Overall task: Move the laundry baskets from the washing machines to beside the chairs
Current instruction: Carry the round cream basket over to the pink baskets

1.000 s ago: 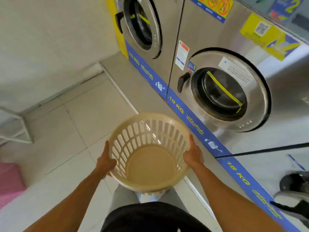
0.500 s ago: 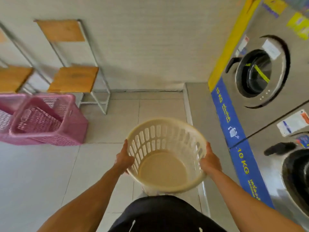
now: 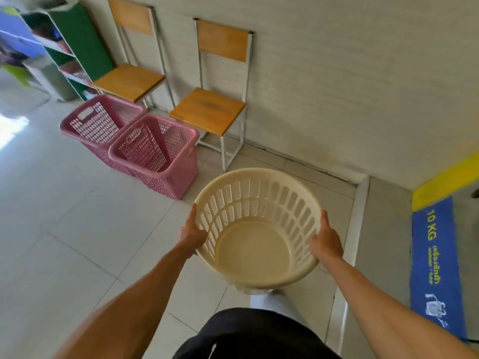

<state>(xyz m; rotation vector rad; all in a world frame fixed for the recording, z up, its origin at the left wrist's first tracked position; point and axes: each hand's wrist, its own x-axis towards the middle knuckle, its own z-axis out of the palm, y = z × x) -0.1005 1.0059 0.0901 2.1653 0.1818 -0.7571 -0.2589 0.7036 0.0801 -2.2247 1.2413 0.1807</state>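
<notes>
We carry the round cream basket [image 3: 255, 229] out in front of our waist, clear of the floor, with the left hand [image 3: 192, 233] clasping the rim on one side and the right hand [image 3: 325, 240] clasping it on the opposite side. The basket sits squarely between the two hands, mouth up and empty, and we judge this two-sided hold is there to keep it level as we walk. Beyond it, two pink baskets [image 3: 155, 151] stand touching each other on the tiled floor [image 3: 64, 216], just beside the nearer wooden chair [image 3: 215, 110]. A second chair [image 3: 132, 76] stands farther along the wall, so the open floor near the pink pair looks like the spot to aim for.
</notes>
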